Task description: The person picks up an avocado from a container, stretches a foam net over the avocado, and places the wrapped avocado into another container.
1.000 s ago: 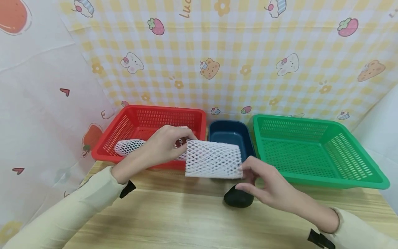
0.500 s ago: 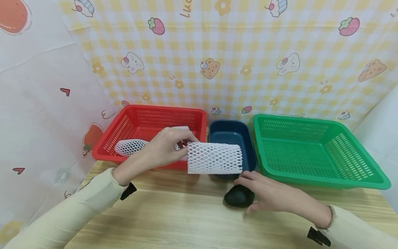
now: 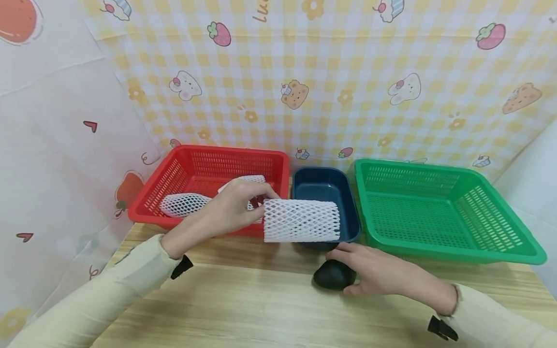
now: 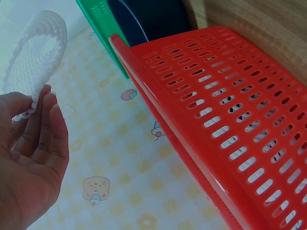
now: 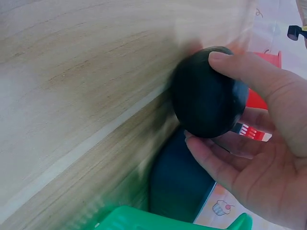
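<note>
My left hand pinches the left end of a white foam net sleeve, held level above the table's back part. In the left wrist view, the sleeve's open end shows, with its edge between thumb and fingers. My right hand has its thumb and fingers curled around a dark avocado on the wooden table. The right wrist view shows the thumb on one side of the avocado and the fingertips on the other.
A red basket on the left holds several white foam net sleeves, partly hidden by my left forearm. Behind the held sleeve stands a dark blue bin. At right is a green basket. A patterned cloth hangs behind.
My right hand has left the sleeve's right end and come down onto the avocado, closing around it. My left hand still holds the sleeve, shifted slightly right.
</note>
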A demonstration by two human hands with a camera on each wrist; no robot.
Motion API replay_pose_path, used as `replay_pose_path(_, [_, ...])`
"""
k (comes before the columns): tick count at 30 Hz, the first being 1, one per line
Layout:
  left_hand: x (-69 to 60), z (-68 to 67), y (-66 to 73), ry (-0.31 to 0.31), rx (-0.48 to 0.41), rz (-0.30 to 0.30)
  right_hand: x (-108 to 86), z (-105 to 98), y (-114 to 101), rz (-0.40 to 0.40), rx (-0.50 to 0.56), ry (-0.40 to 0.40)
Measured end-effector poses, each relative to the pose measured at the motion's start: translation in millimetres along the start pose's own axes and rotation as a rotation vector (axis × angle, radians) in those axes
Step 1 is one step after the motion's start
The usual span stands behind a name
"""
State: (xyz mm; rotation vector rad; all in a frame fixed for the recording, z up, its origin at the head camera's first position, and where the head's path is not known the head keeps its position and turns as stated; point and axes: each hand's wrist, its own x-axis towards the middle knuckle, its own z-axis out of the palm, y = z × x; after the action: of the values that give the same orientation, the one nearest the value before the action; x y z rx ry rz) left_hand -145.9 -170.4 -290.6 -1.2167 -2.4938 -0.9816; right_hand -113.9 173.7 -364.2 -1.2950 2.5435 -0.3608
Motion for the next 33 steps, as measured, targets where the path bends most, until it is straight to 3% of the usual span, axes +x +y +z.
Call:
replay_pose_path(13, [-3.3,-1.3,-4.9,0.007,-0.023,-0.032,-6.3,-23.3,-11.9,0.001,0.081,0.018])
replay_pose_path(23, [-5.5,-9.5,-8.8,0.054,-0.028,-0.011,-17.2,-65.2,-14.0,-0.030,-0.004,0.191])
replay_pose_path(33, [-6.3,-12.9,-10.9,0.063,-0.023,-0.029,-22.7,-96.1,3.8,-0.066,-0.082,0.389])
